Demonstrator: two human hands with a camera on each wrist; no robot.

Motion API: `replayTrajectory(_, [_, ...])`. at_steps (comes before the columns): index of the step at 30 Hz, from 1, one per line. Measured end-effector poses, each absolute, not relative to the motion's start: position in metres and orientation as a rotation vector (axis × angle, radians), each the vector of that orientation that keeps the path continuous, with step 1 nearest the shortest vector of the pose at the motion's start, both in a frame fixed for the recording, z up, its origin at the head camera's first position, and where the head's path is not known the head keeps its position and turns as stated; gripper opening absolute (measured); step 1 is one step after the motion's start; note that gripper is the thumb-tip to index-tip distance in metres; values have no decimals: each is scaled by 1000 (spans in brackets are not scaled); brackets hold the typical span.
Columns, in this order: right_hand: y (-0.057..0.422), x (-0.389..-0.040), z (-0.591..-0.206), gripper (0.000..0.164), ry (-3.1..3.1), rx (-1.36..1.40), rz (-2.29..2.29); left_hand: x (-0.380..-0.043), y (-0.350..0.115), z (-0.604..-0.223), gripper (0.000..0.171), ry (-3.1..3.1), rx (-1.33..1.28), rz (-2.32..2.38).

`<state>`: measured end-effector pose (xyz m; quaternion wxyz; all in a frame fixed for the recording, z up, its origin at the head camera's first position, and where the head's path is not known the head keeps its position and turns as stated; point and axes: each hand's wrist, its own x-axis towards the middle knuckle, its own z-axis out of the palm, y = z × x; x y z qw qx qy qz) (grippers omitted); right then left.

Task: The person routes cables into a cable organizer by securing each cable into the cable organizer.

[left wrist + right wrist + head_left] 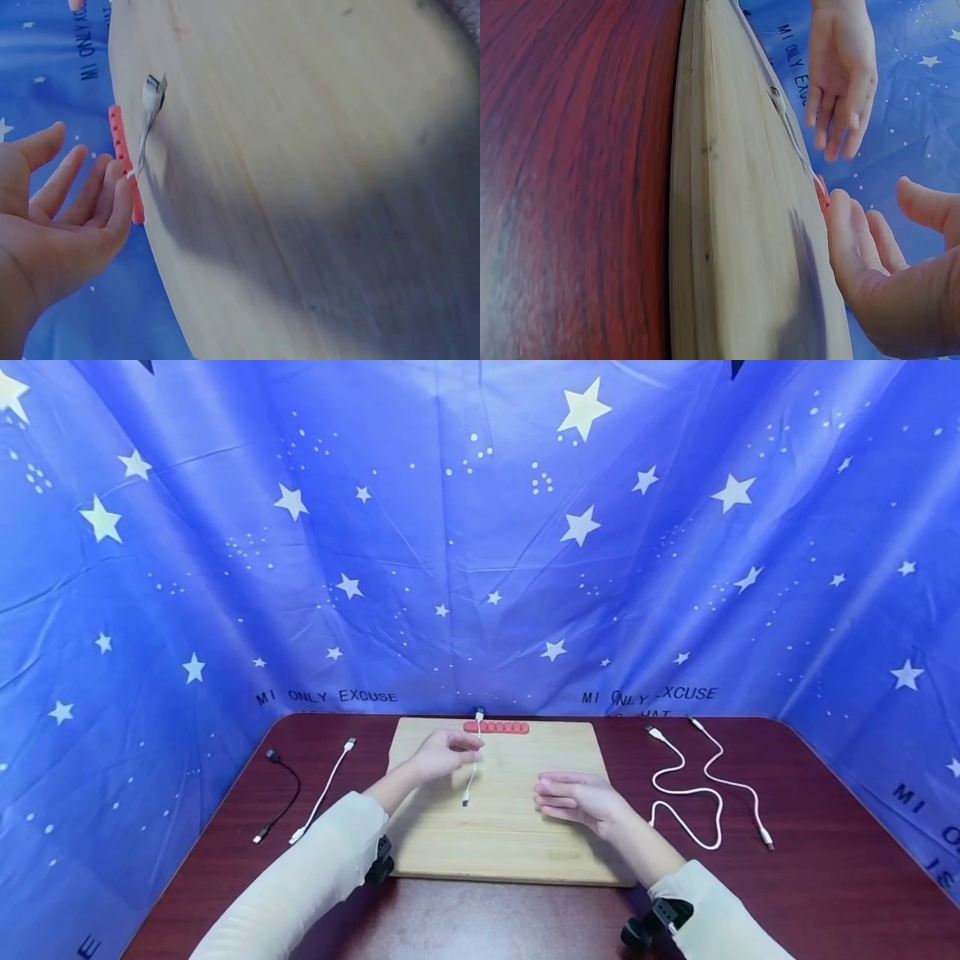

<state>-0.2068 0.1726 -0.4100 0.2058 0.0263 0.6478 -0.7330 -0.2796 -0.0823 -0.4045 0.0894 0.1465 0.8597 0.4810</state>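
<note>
A short white USB cable (467,794) lies lengthwise on the wooden board (517,843), its far end over a red cable holder strip (510,727). My left hand (448,754) hovers over the cable's middle with loosely bent fingers; the left wrist view shows no grip on the cable, whose plug (153,96) lies free. My right hand (581,802) is held above the board's right side, fingers extended, holding nothing. Both hands (889,285) appear in the right wrist view, palms visible and apart.
Left of the board lie a black cable (294,793) and a white cable (324,789). On the right are a long wavy white cable (697,791) and another white cable (738,783). A blue star-printed curtain (450,527) closes off the dark red table (810,877) behind.
</note>
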Motion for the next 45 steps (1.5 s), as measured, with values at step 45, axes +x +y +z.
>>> replayTrajectory(45, [289,-233,-397,38,2073,92,-1890,-233,10,-410,36,2420,712,1419])
